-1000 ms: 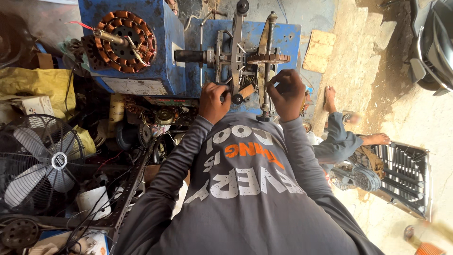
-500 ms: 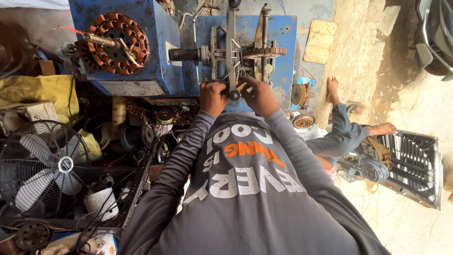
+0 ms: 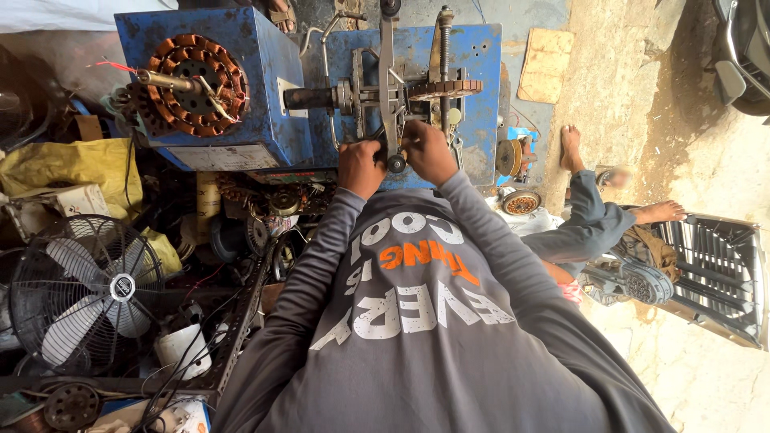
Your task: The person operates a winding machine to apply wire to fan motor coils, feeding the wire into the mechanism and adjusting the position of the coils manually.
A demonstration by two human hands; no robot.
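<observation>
Head view shows your left hand (image 3: 360, 167) and right hand (image 3: 427, 152) close together at the blue winding machine (image 3: 473, 72), one on each side of a vertical metal bar (image 3: 388, 88) that ends in a small dark knob (image 3: 396, 163). Your left hand is curled with its fingers closed on the fittings just left of the bar; exactly which part it grips is hidden. Your right hand is bent over the parts just right of the bar, touching them, and I cannot tell whether it clamps anything. Just beyond your right hand sits a toothed stator core (image 3: 445, 88) on the machine's shaft, with a threaded rod (image 3: 443, 56) standing beside it. Further left, a blue box (image 3: 265, 96) carries a round copper-wound stator (image 3: 192, 84) on its face. Near left, among tangled scrap, stands a wire-caged fan (image 3: 84, 293), with a yellow sack (image 3: 72, 164) above it. On the right, another person's bare feet (image 3: 571, 144) and grey trouser leg (image 3: 589, 224) rest on the ground near a dark slatted grille (image 3: 718, 273).
</observation>
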